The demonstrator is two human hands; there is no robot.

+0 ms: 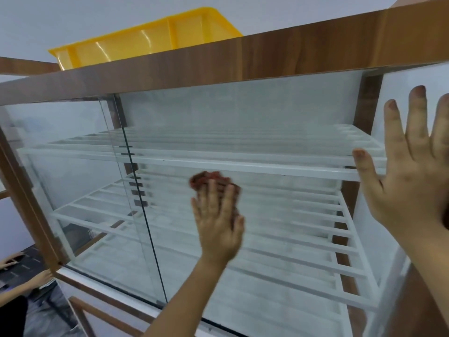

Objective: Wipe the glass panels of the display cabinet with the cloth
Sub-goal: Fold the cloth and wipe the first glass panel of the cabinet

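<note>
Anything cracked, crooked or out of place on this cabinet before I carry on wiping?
No damage shows. The glass panel looks hazy and streaked around the cloth. One oddity: a yellow tray sits on the cabinet top, overhanging its back edge.

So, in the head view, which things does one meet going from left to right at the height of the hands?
Wooden frame post → edge of the glass panels → left hand pressing the red cloth → right hand.

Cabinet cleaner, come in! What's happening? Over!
Left hand presses crumpled red cloth flat against clear glass panel. Right hand open, spread at panel's right edge. Nothing blocking.
</note>
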